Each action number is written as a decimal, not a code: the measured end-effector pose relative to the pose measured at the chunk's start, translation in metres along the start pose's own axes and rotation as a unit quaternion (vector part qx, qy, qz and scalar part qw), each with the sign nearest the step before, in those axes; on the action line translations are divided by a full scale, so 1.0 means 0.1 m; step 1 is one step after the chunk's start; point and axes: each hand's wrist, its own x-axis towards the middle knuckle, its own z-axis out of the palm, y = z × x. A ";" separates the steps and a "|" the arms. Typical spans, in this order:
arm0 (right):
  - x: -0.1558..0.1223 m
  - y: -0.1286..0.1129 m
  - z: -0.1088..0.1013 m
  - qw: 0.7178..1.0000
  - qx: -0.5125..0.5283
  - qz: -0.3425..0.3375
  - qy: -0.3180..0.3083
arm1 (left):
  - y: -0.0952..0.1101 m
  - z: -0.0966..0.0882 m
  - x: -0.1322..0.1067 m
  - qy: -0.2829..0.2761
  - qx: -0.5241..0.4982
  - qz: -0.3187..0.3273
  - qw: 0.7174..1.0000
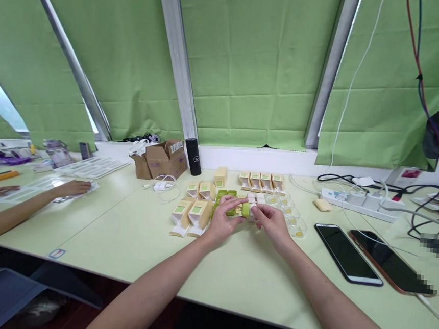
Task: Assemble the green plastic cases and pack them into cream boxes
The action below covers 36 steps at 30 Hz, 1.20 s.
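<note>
In the middle of the table, my left hand (226,219) is closed with thumb and fingers around a small light-green block-like piece (245,209). My right hand (273,224) pinches its white end from the other side. The exact kind of piece is too small to make out. Behind and beside my left hand sit green square pieces (221,192), partly hidden by it. Pale pink-white blocks (260,199) lie just beyond my fingers. To the right of them are clear plastic cups with yellow bits (297,231).
Cream cartons with green labels (200,210) stand left of my hands, with more cartons (266,181) behind. Further off are a cardboard box (165,161) and a black bottle (193,157). Two phones (348,253) and a power strip (358,202) lie right. Another person's hand (73,188) works at left.
</note>
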 end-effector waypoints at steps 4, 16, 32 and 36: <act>0.00 0.00 0.00 1.000 0.001 0.000 0.001 | 0.01 0.00 0.00 -0.001 0.005 0.005 1.000; -0.01 -0.01 0.03 0.999 0.039 0.006 0.005 | 0.02 0.02 -0.01 -0.010 0.021 0.001 1.000; -0.01 0.02 0.09 0.995 0.094 -0.004 0.043 | 0.06 0.09 -0.13 0.015 0.218 0.128 0.967; -0.04 0.00 0.11 0.992 0.122 0.007 0.036 | 0.09 0.12 -0.15 0.009 0.224 0.128 0.966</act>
